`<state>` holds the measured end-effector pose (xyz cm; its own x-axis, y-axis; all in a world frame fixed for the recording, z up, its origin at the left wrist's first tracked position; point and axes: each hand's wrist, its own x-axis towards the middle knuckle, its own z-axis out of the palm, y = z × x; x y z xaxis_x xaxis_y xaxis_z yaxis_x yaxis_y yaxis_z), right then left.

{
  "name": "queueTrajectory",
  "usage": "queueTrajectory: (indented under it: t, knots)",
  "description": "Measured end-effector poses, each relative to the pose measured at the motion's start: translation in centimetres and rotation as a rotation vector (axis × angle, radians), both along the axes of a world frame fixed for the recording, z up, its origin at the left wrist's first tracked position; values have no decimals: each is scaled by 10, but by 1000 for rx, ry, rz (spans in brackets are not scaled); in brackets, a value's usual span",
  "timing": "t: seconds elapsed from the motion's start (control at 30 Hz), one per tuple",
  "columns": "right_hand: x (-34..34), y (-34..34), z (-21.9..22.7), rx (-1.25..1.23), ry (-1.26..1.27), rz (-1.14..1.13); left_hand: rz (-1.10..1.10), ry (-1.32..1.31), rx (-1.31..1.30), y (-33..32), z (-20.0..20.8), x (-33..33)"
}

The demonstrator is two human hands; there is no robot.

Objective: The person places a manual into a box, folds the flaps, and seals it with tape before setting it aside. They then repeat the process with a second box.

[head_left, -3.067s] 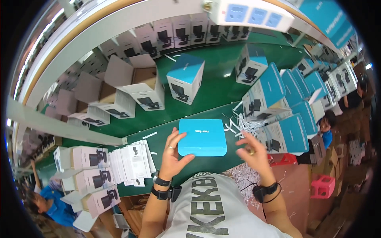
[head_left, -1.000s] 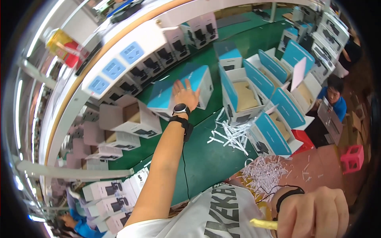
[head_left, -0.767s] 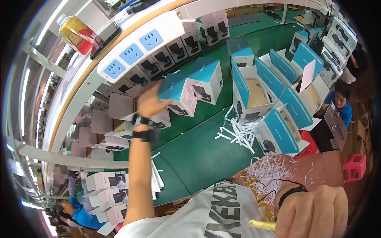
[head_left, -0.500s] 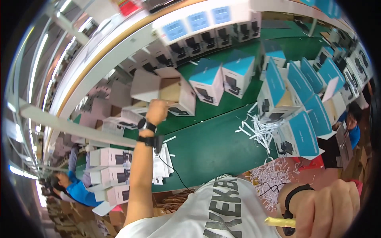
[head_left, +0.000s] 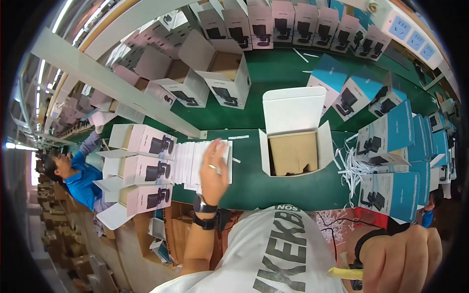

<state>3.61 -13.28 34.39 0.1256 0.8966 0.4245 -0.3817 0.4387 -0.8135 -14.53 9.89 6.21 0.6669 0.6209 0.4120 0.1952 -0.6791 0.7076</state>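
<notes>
Two bare hands of ours are in view. Nearest us, at the lower right, our right hand (head_left: 403, 256) is curled with its back toward us, its fingers closed around a yellow strip (head_left: 346, 273) whose end pokes out to the left. Farther up, over the green table (head_left: 259, 193), our left hand (head_left: 214, 173) is slightly blurred, its fingers loosely stretched forward and closed on nothing we can see. It is over the right part of a spread of overlapping white leaflets (head_left: 189, 161); whether it touches them, we cannot tell. Just left of the leaflets we see three white cartons (head_left: 146, 170) in a line, their flaps turned leftward. Right of our left hand and apart from it, an open white box (head_left: 294, 110) stands before us, lid flap raised on the far side, with a brown cardboard insert (head_left: 294, 151) inside. Shredded paper (head_left: 352, 168) lies beside the blue-lidded boxes (head_left: 391, 193) on our right. Beyond, open cartons (head_left: 229, 93) stand to the left and blue-topped boxes (head_left: 348, 100) to the right. Behind them runs a row of upright boxes (head_left: 293, 27).
</notes>
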Motion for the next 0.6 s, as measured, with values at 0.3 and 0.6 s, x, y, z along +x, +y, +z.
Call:
queueTrajectory:
  t: [0.3,0.6]
  knots:
    - [-27,-7,3,-356,-390,-543,704,700,238,129,-183,-141]
    - [-66,-82,4,-693,-802,-1125,542,596,-167,184,-175,-197]
